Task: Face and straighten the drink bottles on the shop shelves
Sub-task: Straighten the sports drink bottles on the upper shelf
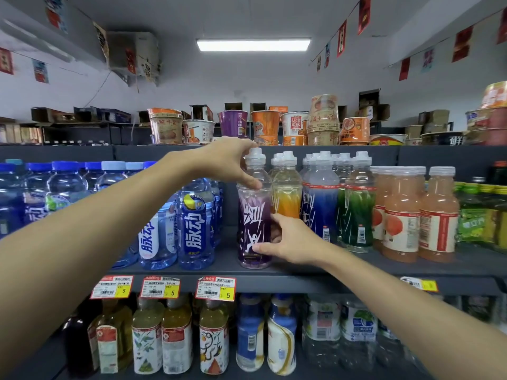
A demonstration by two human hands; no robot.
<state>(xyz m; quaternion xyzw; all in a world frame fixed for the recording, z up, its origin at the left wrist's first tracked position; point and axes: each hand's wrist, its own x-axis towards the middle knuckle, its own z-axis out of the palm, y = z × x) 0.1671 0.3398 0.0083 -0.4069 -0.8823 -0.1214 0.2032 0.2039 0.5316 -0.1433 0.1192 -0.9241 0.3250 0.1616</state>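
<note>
The step in hand looks like turning one bottle so its picture faces out. The purple bottle [252, 215] stands between the two hands, at the front edge of the shelf [192, 270]. Its label with the white jumping figure seems to face nearly forward.

The left hand [233, 160] is up top. Its fingers curl round the neck, just under the white cap [255, 154], and the thumb presses on the clear shoulder of the bottle. The right hand [288, 239] is down low. Its fingers and thumb wrap round the bottom part of the bottle from the right side.

Just behind the right hand stands an orange bottle [285, 198], very near the purple one. Under the left arm stands a blue bottle [196, 223], with a gap between it and the purple one.

Next, I think, comes a small twist to get the label straight, a check that the bottle stands upright, then letting go gently so it does not bump the orange bottle.
</note>
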